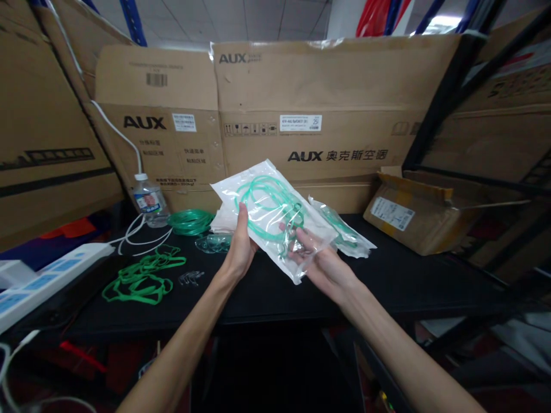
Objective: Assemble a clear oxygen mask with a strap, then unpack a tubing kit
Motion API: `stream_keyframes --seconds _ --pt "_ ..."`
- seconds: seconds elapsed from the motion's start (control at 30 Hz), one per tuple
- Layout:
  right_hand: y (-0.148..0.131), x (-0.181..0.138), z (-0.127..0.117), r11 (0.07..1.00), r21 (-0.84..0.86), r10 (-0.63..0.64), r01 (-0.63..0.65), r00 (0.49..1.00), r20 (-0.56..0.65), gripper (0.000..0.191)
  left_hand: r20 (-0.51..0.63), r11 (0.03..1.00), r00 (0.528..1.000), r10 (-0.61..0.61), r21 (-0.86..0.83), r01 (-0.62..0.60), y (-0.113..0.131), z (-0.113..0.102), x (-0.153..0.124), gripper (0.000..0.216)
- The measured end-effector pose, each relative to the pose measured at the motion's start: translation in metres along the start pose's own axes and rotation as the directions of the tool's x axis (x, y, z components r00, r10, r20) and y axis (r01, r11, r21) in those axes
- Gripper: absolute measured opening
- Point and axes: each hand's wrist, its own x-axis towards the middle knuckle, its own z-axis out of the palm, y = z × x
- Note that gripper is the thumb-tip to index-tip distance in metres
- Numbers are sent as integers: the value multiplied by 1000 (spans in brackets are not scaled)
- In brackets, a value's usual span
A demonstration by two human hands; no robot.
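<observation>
A clear-fronted plastic bag (pixel 262 201) with coiled green tubing (pixel 271 235) inside is held up above the black table. My left hand (pixel 241 246) grips its lower left edge, thumb on top and the other fingers hidden underneath. At the lower right end of the bag is my right hand (pixel 321 258), its fingers curled against the clear plastic. Behind it lies another clear packet (pixel 342 229) with green tubing. Partly hidden behind my left hand are a white stack of packets (pixel 221 221) and small clear bags (pixel 210 243).
On the left are a coil of green tubing (pixel 189 222), green elastic straps (pixel 144 278), small clear plastic pieces (pixel 191 279), a water bottle (pixel 150 201) and a white power strip (pixel 55 275). Cardboard panels (pixel 267 86) stand behind the table (pixel 258 304). An open carton (pixel 404 212) sits at right.
</observation>
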Motion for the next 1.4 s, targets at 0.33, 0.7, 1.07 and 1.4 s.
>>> stream_keyframes --seconds 0.33,0.7,1.07,1.4 --pt "9 6 -7 997 57 41 -42 999 29 24 -227 950 970 85 311 -11 -18 -28 12 56" --pt "-18 -40 -47 987 -106 125 -120 991 40 22 -536 936 833 139 346 66 10 -55 51 37" --pt "-25 -79 -115 984 -90 140 -152 982 -128 27 -399 854 916 -48 460 245 24 -87 60 37" --pt "-11 -75 -104 984 -100 143 -146 989 -32 27 -193 176 981 26 967 185 52 -100 58 56"
